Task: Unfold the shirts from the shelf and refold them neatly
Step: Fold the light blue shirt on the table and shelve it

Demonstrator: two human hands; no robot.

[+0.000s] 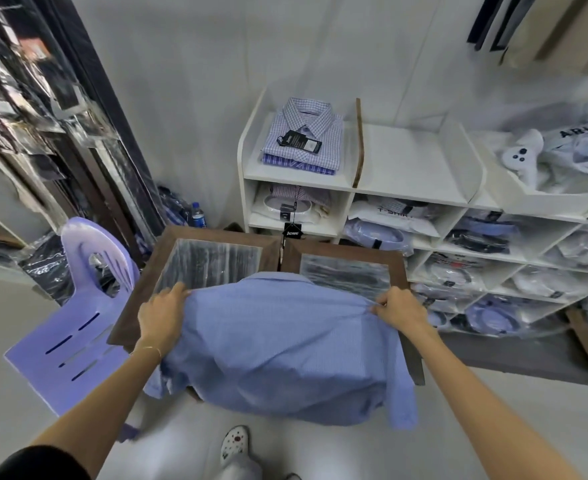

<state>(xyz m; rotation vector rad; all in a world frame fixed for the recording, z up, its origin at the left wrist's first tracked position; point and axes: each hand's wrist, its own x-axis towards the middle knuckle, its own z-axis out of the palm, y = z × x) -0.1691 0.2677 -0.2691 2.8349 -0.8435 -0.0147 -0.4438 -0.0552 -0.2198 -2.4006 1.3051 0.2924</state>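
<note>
While the blue shirt (pixel 278 344) lies spread back-up over the two wood-framed tables (pixel 351 252), its hem hanging off the near edge, my left hand (pixel 161 315) grips its left shoulder and my right hand (pixel 398 308) pinches the right. Folded checked shirts (pixel 303 136) sit on the far white shelf (pixel 403 161).

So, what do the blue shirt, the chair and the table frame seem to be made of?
Blue shirt: thin woven cloth, probably cotton; it drapes and creases. Chair: glossy lilac moulded plastic with slots. Table frame: dark brown wood or wood-look, matte.
</note>
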